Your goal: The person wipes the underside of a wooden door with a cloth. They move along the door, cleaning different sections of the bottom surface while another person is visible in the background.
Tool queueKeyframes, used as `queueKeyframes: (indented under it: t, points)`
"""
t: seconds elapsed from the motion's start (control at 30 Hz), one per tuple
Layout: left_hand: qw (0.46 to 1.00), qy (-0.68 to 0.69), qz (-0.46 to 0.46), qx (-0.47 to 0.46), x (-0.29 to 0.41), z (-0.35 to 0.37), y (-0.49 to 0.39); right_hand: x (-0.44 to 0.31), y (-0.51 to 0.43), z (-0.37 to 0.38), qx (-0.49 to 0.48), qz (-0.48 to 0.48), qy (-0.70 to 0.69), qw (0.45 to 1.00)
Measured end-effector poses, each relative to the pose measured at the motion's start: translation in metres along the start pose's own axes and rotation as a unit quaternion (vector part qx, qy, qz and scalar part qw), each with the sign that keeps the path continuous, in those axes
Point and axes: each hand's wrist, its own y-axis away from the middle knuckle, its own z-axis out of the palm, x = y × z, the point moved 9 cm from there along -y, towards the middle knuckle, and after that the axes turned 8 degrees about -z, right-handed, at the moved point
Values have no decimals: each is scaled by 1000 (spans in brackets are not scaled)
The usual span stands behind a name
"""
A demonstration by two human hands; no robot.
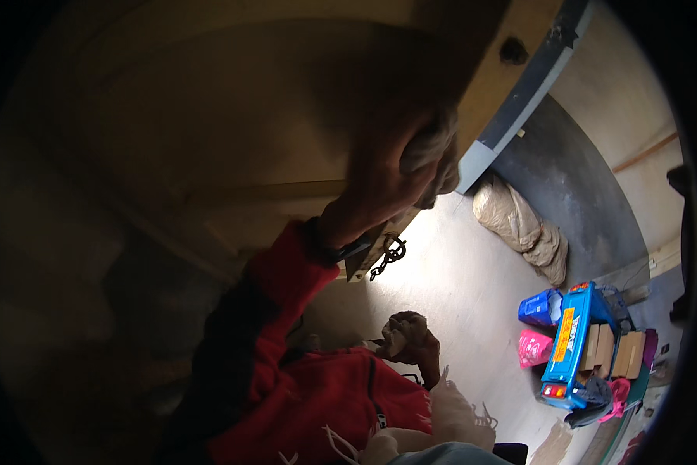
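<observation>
My left hand (409, 165), a dark band at its wrist, reaches up in shadow. Its fingers curl around the edge of a wooden door (491, 81), which has a dark hole near the top. Just below this hand, a short metal chain with a ring (392, 253) hangs from the door's lower corner. Lower down, beside my red jacket (325, 401), my right hand (429, 356) is closed around a crumpled beige cloth (404, 332), perhaps a glove. Its fingers are partly hidden by folds and shadow.
A lit floor (470, 302) stretches beyond the door. A stuffed beige sack (517, 224) lies by the dark wall base. Farther right stands a blue vehicle (563, 343) with cardboard boxes (601, 349), beside a blue bag (539, 308) and a pink bag (534, 347). My fringed scarf (456, 412) hangs below.
</observation>
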Motion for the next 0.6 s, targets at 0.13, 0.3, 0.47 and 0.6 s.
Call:
queueKeyframes:
  t: [0.13,0.3,0.47,0.6]
  points:
    - [997,-66,5,-50,-19,14,45,11,1,0,-4,46,-47,998]
    - [976,-144,-61,-154,-46,26,100,25,0,-20,8,39,217,975]
    - [980,-133,-71,-128,-40,16,86,42,3,-26,31,103,101,989]
    - [994,-99,48,-29,1,3,31,41,1,-26,36,88,77,992]
